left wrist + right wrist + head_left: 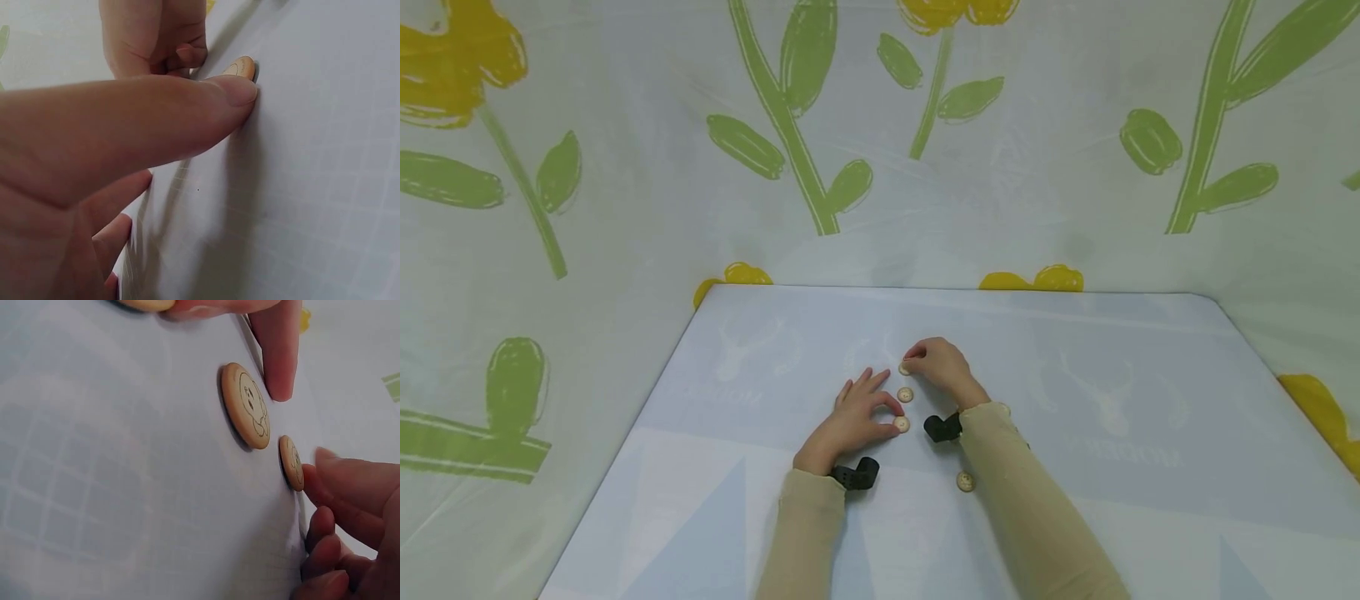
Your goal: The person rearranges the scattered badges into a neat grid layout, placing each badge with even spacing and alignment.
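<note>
Tan sleeves come in closest to the camera, and past them three small round discs sit in a short row, up and down, on the worktop. One is the near disc, and the left hand pinches it between thumb and first finger, with its other fingers spread out. Just beyond is the middle disc, which lies flat between the hands with nobody touching it; a little drawing with two dark marks like eyes shows on its top. After that comes the far disc, pinched at its edge by the right hand, whose other fingers are curled in. Away from the row, a lone disc lies beside the right sleeve. Each wrist wears a small black camera. All around the back and sides hangs a pale cloth with green leaves and yellow flowers.
</note>
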Tool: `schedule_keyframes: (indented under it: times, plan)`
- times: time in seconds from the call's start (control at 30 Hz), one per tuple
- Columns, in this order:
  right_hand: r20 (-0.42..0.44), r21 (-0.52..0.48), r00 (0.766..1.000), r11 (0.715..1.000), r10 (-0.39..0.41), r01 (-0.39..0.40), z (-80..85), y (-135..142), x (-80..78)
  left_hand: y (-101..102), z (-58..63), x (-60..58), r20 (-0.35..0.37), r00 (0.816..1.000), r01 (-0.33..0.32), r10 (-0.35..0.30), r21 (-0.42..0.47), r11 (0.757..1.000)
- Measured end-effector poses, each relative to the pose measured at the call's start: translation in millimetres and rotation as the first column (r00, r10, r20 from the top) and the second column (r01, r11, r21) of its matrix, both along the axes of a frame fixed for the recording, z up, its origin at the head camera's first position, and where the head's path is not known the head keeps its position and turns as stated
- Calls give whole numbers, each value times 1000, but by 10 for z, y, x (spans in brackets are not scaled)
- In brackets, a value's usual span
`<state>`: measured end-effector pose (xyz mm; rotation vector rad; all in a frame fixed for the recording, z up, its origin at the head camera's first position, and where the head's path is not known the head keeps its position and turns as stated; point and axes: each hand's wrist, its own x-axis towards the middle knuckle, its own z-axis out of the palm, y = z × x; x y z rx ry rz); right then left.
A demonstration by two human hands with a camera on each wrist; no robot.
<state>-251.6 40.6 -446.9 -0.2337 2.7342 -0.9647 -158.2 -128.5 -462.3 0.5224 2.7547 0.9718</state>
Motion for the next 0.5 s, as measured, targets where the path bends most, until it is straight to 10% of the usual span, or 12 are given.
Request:
schedule_keyframes:
  times: [0.5]
  plan:
    - [24, -8, 998, 998, 55, -55, -24, 50, -7, -5, 34, 7, -12, 1000, 15, -15, -7, 1000]
